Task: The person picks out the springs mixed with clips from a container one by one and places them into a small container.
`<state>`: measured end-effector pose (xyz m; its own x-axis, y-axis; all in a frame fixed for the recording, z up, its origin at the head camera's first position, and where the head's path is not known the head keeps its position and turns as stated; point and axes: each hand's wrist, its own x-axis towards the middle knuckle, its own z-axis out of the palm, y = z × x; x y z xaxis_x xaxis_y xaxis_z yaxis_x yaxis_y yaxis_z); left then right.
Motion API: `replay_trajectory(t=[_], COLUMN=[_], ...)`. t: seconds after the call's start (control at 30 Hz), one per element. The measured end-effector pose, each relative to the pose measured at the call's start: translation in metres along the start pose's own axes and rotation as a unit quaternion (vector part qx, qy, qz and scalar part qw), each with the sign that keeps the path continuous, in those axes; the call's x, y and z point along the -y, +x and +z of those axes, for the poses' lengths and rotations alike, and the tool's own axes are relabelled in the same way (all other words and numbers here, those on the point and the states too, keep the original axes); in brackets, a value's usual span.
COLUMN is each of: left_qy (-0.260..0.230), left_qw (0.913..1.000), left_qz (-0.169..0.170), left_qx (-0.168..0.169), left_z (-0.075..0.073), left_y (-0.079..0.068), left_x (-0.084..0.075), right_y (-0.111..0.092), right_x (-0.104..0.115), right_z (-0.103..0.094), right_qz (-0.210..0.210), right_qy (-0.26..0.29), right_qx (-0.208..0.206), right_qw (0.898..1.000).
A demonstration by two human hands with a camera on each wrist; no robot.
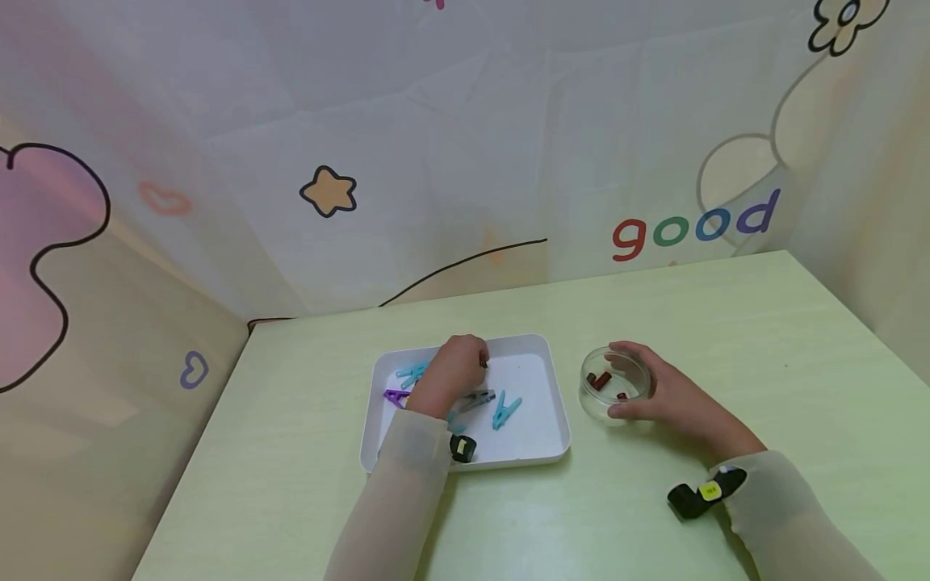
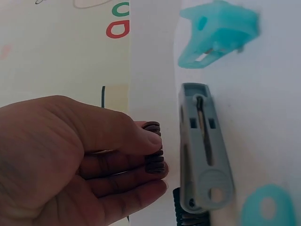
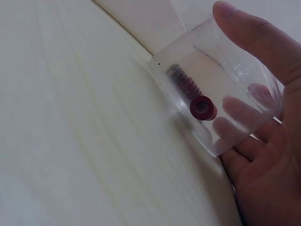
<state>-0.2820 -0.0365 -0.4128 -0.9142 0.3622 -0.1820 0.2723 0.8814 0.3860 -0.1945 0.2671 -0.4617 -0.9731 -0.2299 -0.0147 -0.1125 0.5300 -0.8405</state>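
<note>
at lower centre, we see the left hand [image 1: 456, 369] pinch a dark piece [image 2: 154, 166] above a white tray [image 1: 536, 373]; at lower right, the right hand [image 1: 661, 387] grips a clear jar [image 1: 591, 405]

Head view, right of frame, just above the far edge of the table [image 1: 697, 298]: the word "good" [image 1: 696, 225], lowercase, on the backdrop cloth [image 1: 465, 161]. Letters run red, green, blue, purple, rising slightly to the right. Left-wrist view, upper left: a red letter [image 2: 109, 30] and a green letter [image 2: 115, 9], each partly cut off. Head view, lower right: yellow label [image 1: 710, 491] on a black wrist device [image 1: 685, 502]; lower centre, smaller pale label [image 1: 461, 446] on a second black device [image 1: 470, 452]. Print on both too small to read.
</note>
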Motion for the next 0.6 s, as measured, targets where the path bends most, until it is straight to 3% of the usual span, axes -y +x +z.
replay_trajectory(t=[0.6], left_qy=[0.002], left_qw=[0.9993], left_qz=[0.033], left_qx=[-0.017], left_z=[-0.016], left_y=[-0.013], left_x=[-0.012], right_y=[-0.002], right_x=[0.002], right_z=[0.0], right_qz=[0.002], right_qy=[0.001], right_qx=[0.001], right_qw=[1.0])
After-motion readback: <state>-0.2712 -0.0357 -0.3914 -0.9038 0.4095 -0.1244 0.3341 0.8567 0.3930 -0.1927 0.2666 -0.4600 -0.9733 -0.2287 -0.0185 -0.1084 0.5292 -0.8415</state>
